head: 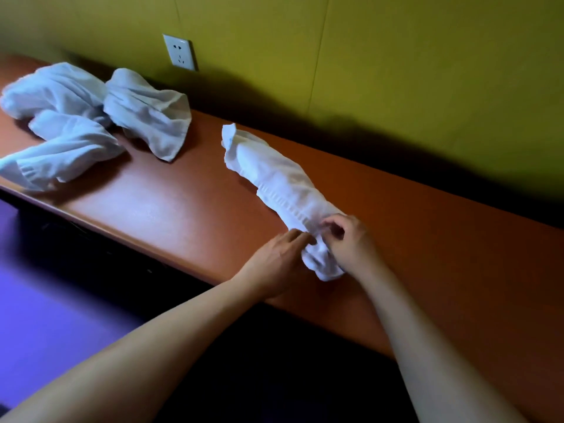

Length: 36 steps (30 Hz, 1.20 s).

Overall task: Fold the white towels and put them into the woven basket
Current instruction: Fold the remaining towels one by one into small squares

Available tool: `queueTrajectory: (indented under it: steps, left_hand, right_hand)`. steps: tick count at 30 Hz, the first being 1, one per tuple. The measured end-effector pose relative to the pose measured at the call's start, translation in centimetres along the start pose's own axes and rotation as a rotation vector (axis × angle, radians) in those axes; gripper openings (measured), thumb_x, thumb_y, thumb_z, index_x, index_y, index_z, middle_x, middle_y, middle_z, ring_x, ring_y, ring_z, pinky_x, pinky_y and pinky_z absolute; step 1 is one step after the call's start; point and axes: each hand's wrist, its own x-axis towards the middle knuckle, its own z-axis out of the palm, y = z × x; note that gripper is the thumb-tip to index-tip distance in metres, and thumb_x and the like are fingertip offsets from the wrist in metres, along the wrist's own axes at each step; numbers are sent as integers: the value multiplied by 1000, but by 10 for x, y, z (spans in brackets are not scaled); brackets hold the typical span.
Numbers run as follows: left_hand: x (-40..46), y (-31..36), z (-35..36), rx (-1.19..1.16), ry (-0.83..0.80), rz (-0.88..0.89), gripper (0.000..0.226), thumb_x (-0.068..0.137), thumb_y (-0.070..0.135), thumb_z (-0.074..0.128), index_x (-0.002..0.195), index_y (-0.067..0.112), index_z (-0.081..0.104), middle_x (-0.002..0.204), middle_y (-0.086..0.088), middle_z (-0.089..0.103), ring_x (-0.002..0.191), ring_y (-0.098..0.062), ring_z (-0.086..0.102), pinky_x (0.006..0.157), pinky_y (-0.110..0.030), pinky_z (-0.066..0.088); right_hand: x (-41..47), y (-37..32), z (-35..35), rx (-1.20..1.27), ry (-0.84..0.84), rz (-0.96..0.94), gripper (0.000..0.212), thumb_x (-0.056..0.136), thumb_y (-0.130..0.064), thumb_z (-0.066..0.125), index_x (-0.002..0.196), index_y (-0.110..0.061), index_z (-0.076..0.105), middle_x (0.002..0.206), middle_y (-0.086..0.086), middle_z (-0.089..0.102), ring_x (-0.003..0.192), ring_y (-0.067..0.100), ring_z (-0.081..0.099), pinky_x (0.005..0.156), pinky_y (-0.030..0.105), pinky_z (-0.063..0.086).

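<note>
Far left of left hand, well apart: heap of crumpled white cloth towels (70, 93) on glossy orange-brown wooden tabletop (171, 206). Beyond left hand, on yellow-green wall (396, 56): white square plastic socket (180, 52).

Left hand (277, 257): fingers nearly straight, tips on near end of long bunched white cloth towel (274, 178); pinch or mere touch, cannot tell.

Towel lies on tabletop, stretching away from both hands, near end between them.

Right hand (348, 242): fingers curled, pinching same towel end.

Bare desk (158, 209) between the crumpled towel heap (91, 117) at far left and the long towel (274, 178), wall (366, 56) closing the far edge
</note>
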Motion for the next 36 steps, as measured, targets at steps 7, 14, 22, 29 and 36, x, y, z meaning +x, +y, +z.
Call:
queueTrajectory:
  steps: [7,14,22,29,36]
  left_hand:
    - [36,-50,-41,450,287,-80,62,80,11,64,140,18,52,137,-11,53,111,-40,53,87,-48,47]
    - [84,-93,-69,527,56,-190,41,98,37,55,140,37,54,155,-2,42,149,-34,26,114,-50,21]
    - [95,-39,-108,187,290,14,28,87,15,45,108,7,61,92,-16,63,87,-38,60,77,-43,44]
    - [88,31,-168,246,353,126,20,91,21,38,100,7,50,90,-19,57,81,-40,54,73,-41,39]
    - [74,95,-229,314,419,191,22,94,13,42,111,11,55,103,-17,60,92,-39,56,76,-46,47]
  right_hand:
    - [-6,3,21,-345,73,-45,28,89,-42,61,112,-25,61,109,2,65,104,28,60,94,42,42]
    - [-6,12,24,-56,361,-20,12,100,-20,51,106,-16,60,104,8,67,97,35,62,86,43,45]
    - [17,21,-71,404,489,-162,13,95,-27,55,99,-15,59,81,-10,57,72,-4,53,65,20,37]
    - [-21,16,-153,75,366,-188,12,85,-15,74,91,-13,65,79,0,59,74,18,54,66,29,36]
    - [-59,-7,-231,457,660,-81,29,87,-24,74,67,-24,53,61,-10,49,50,-5,43,55,24,35]
